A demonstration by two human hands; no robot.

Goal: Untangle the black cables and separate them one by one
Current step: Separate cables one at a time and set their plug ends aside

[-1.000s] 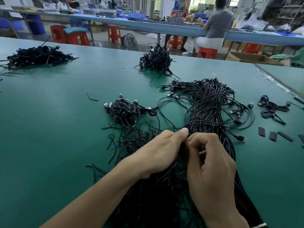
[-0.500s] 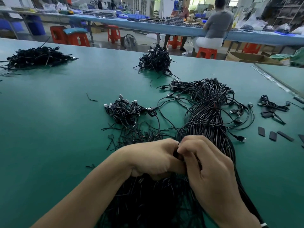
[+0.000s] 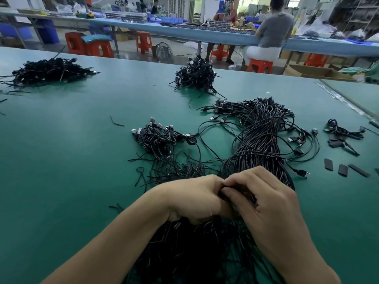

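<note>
A thick bundle of black cables (image 3: 258, 140) with USB plugs runs from mid-table down to the near edge, passing under both my hands. My left hand (image 3: 196, 197) and my right hand (image 3: 264, 199) meet knuckle to knuckle over the bundle, fingers curled, pinching black cable strands between them. The pinched part is mostly hidden by my fingers. A smaller heap of coiled black cables (image 3: 162, 138) lies just left of the bundle, with thin loose strands trailing toward my left hand.
Two more black cable heaps sit far left (image 3: 49, 70) and far centre (image 3: 196, 74) on the green table (image 3: 71, 160). Short black sleeve pieces (image 3: 342, 169) and a small coil (image 3: 342, 132) lie at right. A person sits on a red stool beyond the table.
Both hands have drawn closer to me along the bundle and curled tighter together. My left thumb, stretched forward a second ago, is now tucked against my right hand.
</note>
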